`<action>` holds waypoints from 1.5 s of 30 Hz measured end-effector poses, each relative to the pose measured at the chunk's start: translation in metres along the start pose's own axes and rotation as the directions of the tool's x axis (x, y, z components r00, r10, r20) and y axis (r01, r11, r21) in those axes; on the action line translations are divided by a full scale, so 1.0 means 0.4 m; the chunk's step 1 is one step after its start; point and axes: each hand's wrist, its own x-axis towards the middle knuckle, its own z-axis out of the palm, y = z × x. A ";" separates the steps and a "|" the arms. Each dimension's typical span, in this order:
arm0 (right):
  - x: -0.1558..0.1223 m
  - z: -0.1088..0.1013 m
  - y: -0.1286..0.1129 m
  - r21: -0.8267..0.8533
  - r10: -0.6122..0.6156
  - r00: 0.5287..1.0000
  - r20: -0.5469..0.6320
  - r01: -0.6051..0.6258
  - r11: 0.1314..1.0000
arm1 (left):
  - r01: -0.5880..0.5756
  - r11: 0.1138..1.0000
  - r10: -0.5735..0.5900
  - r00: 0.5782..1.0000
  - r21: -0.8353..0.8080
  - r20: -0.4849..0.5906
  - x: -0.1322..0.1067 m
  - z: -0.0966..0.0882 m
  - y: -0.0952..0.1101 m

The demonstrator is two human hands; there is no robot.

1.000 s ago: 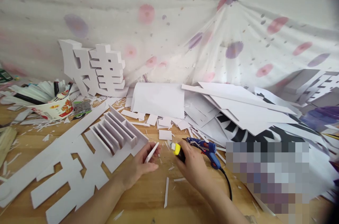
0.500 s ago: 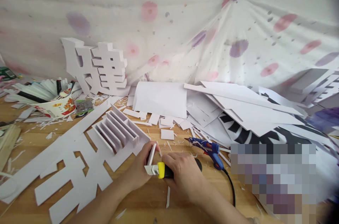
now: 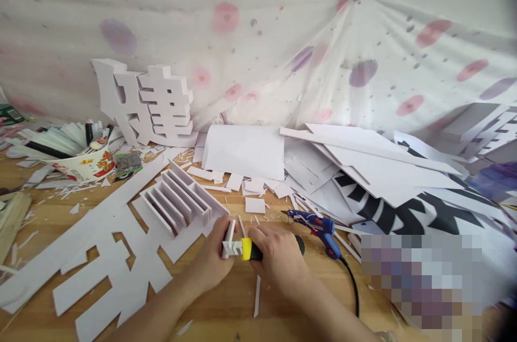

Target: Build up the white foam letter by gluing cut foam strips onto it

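My right hand (image 3: 283, 256) is wrapped round a black and yellow utility knife (image 3: 247, 249), its blade pointing left. In my left hand (image 3: 210, 256) a small strip of white foam board (image 3: 231, 232) is pinched upright, and the blade lies against its near end. Just beyond my left hand, a flat white cut-out character (image 3: 121, 266) lies on the table, with several thin upright strips (image 3: 177, 199) standing on its far part. To the right of my right hand rests a blue hot glue gun (image 3: 319, 228) with a black cord.
White board sheets (image 3: 375, 164) are piled at the back right. A raised white character (image 3: 145, 102) stands against the patterned curtain (image 3: 250, 62). A paper bowl (image 3: 86, 167) full of markers is at the left. Scraps (image 3: 255, 205) litter the wooden table (image 3: 226, 315).
The knife and my right hand have shifted slightly up and away from me, the blade moving along the strip's near end. My left hand keeps its grip on the strip.
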 end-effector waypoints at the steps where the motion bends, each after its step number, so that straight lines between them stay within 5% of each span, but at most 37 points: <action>1: 0.001 0.000 0.003 -0.006 0.010 1.000 -0.006 -0.010 1.000 | -0.004 1.000 0.004 1.000 0.014 0.002 0.000 0.001 0.000; 8: 0.016 0.016 0.022 -0.016 0.065 0.997 -0.039 -0.066 0.998 | 0.012 0.997 -0.013 1.000 0.081 0.014 -0.004 0.000 0.010; 11: 0.026 0.016 0.038 -0.013 0.186 0.982 -0.046 -0.186 0.982 | -0.033 0.997 0.028 0.997 0.071 0.071 -0.013 0.000 0.020; 14: 0.030 0.003 0.051 0.020 0.327 0.945 -0.023 -0.327 0.945 | -0.063 0.998 0.064 0.990 -0.015 0.122 -0.017 0.000 0.026; 17: 0.027 -0.004 0.052 0.046 0.376 0.926 0.038 -0.377 0.925 | 0.080 0.967 -0.036 0.982 -0.243 0.183 -0.009 -0.007 0.027; 21: 0.021 0.026 0.056 0.009 0.442 0.893 0.086 -0.444 0.896 | 0.327 0.646 -0.015 0.909 -0.690 0.417 0.002 -0.021 0.022; 24: 0.018 0.071 0.073 -0.014 0.415 0.910 0.008 -0.415 0.910 | 0.461 0.397 0.018 0.860 -0.793 0.509 0.002 -0.025 0.014; 32: 0.010 0.117 0.095 -0.044 0.379 0.922 -0.081 -0.383 0.923 | 0.509 0.090 -0.039 0.861 -0.856 0.508 0.012 -0.022 -0.001; 38: 0.007 0.112 0.089 -0.068 0.348 0.935 -0.072 -0.353 0.933 | 0.461 0.102 -0.139 0.884 -0.881 0.446 0.019 -0.029 0.014; 45: -0.046 0.057 0.085 -0.003 0.290 0.949 -0.121 -0.292 0.956 | 0.382 0.290 -0.302 0.906 -0.877 0.295 0.025 -0.025 0.033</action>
